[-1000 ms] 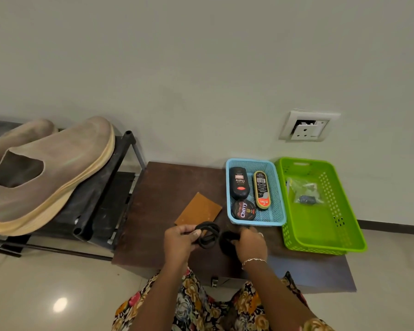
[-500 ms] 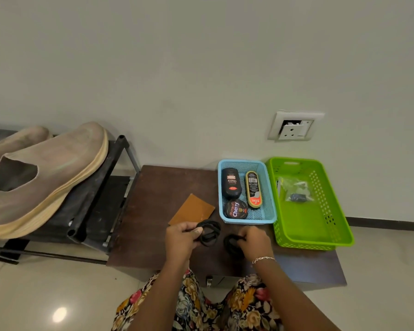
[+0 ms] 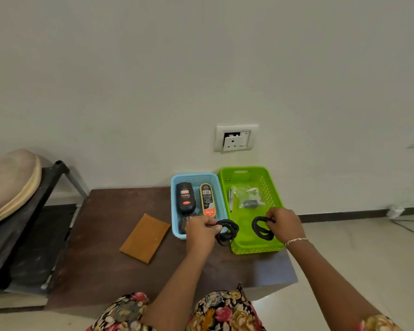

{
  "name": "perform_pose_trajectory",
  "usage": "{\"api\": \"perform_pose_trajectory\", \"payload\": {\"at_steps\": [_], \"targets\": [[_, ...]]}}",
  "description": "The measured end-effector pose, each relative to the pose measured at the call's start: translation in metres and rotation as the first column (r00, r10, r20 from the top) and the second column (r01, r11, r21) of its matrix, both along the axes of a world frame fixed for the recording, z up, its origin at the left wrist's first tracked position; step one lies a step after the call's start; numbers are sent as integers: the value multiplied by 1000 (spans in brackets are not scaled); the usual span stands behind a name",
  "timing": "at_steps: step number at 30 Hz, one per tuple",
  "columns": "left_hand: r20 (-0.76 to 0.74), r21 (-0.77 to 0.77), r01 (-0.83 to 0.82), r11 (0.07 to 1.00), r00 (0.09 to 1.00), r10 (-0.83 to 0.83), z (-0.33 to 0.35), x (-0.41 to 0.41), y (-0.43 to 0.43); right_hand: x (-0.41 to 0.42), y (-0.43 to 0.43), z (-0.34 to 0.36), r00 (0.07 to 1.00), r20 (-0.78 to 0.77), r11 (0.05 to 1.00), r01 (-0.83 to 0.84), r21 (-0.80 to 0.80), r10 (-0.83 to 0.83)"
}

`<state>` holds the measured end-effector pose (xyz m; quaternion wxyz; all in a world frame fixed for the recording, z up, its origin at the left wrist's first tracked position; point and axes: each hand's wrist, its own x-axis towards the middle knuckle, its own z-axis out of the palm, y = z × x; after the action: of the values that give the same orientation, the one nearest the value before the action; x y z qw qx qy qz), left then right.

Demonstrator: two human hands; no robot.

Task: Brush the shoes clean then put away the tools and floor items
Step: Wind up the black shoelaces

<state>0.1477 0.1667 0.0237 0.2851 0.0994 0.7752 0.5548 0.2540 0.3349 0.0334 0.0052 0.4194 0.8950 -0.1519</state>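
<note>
Obs.: you held two black coils, probably shoelaces, one in each hand.

Left hand (image 3: 201, 231): fingers curled, thumb and forefinger pinching the left coil (image 3: 228, 229). Its loops stuck out to the right of your fingertips and sagged a little below them.

Right hand (image 3: 285, 223): fingers curled tight round the right coil (image 3: 261, 229). That loop hung to the left of your fingers and below your knuckles.

Key relation: the green basket (image 3: 256, 247) lay directly under your right fingers, and its floor sat beneath the right coil. The left coil hung over the basket's near left corner, just where it met the blue basket (image 3: 175, 211), which was under and behind your left knuckles. The green basket's long axis ran away from your fingertips toward the wall. A clear plastic bag (image 3: 247, 198) lay in the far half, beyond both coils, and the near half showed bare.

Judgement: your right hand was the better placed, since releasing there would likely drop its coil straight in. Your left coil needed a small shift rightward from your fingers, or it might snag the rim or fall between the baskets.

Also noted: a brown cloth (image 3: 145, 237) lay on the table (image 3: 117, 223), well left of your left fingers and not yet stowed. A shoe (image 3: 10, 182) sat on the rack far left.
</note>
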Motion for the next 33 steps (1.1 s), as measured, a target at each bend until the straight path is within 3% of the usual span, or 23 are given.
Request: {"api": "perform_pose_trajectory", "payload": {"at_steps": [7,12,15,19,25,33], "targets": [[-255,-228,258,939,915,-313,4,0,54,-7,28,-25,925,310,964,-254,79,218],[-308,-536,445,717,688,-657,-3,8,83,-8,37,-38,830,448,912,-404,75,331],[-258,-632,455,627,640,-724,-8,14,96,-9,41,-43,790,493,889,-453,70,364],[-233,-645,422,637,685,-690,-19,22,103,-14,43,-48,821,486,915,-391,99,299],[-173,-570,284,771,876,-451,-18,22,117,-32,42,-50,903,414,964,-204,167,119],[-105,-537,300,788,903,-416,-23,19,120,-58,54,-62,899,423,972,-190,141,114]]}}
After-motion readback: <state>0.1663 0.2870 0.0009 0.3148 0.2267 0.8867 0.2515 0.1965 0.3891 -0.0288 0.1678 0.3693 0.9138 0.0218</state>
